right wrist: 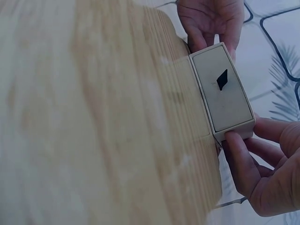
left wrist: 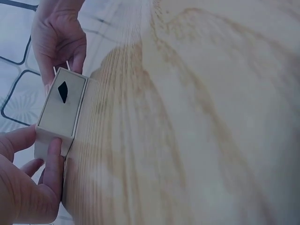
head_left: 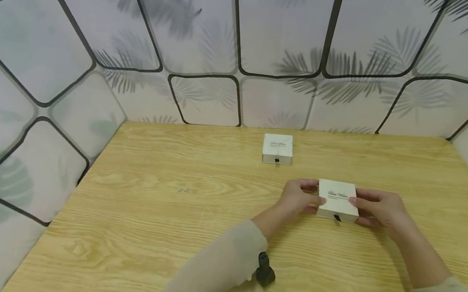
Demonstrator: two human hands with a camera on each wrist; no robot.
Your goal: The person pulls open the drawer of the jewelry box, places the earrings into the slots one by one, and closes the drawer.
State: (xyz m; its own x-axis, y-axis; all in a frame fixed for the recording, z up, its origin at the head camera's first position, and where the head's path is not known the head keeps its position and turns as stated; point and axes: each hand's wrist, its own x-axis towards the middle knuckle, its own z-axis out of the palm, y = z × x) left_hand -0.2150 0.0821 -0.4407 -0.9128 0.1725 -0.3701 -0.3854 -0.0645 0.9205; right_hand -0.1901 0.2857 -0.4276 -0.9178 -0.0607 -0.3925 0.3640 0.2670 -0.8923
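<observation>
A small white drawer-style box (head_left: 338, 199) with a black pull tab on its front face rests on the wooden table (head_left: 185, 220), right of centre. My left hand (head_left: 301, 197) grips its left side with thumb and fingers. My right hand (head_left: 376, 207) grips its right side, thumb on the lid. In the left wrist view the box (left wrist: 60, 107) shows its front face with the tab, my left hand (left wrist: 33, 183) at one end and my right hand (left wrist: 58, 40) at the other. The right wrist view shows the same box (right wrist: 224, 91) between my right hand (right wrist: 262, 173) and my left hand (right wrist: 211, 21).
A second white box (head_left: 278, 149) of the same kind sits farther back near the wall. Patterned wall panels (head_left: 61, 103) close the table in on the left, back and right. Black wrist cameras (head_left: 264, 272) ride on both sleeves.
</observation>
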